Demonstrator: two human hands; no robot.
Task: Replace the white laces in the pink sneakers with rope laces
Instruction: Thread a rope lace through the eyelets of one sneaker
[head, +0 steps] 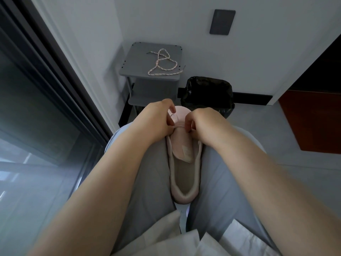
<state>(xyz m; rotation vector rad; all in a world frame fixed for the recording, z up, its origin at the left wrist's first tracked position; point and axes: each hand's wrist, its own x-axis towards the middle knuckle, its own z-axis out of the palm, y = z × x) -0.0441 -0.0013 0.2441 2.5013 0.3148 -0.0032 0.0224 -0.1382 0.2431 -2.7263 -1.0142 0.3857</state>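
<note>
Pink sneaker (184, 174) on lap, between left hand (156, 121) and right hand (206, 124)

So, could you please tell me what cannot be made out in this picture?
Head view:
Eyelets of the pink sneaker: covered by the left hand and right hand pinching the white lace.
Sneaker's sides and sole: hidden between the thighs.
Rope lace on the grey table: one or two, too small to tell.

A plain indoor corner, likely a home or small office: white walls (184, 24) with a dark skirting (252, 97), a grey wall plate (222, 22), a grey floor (276, 135), a dark-framed glass door (36, 108) at left, a small grey shelf (145, 60), a black-lined bin (208, 93), and a reddish wood panel (313, 122) at right.
</note>
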